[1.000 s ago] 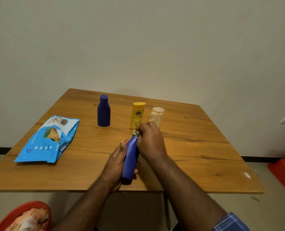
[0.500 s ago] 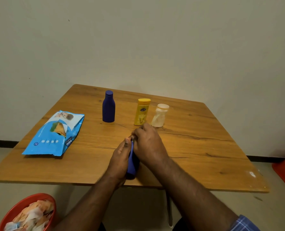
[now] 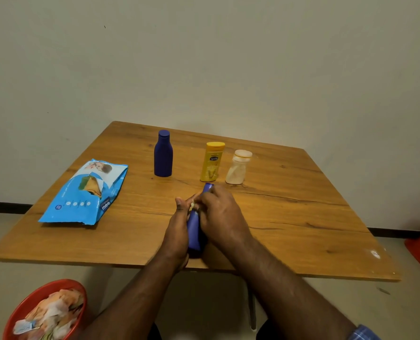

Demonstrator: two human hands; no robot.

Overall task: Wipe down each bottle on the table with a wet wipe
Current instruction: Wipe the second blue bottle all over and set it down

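We are gripping the blue bottle (image 3: pixel 194 231) low with our left hand (image 3: pixel 177 231), tilted over the table (image 3: pixel 302 217) near edge; our right hand (image 3: pixel 220 217) is rubbing a wipe (image 3: pixel 193 206) round it. Likely light, stiff, slick when wet; body grip suits.

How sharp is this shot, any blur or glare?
Head view: the hands and the blue bottle they grip look motion-smeared; the standing bottles stay crisp; a small bright glare spot sits near the table corner; wide-angle bending curves the table's edges.
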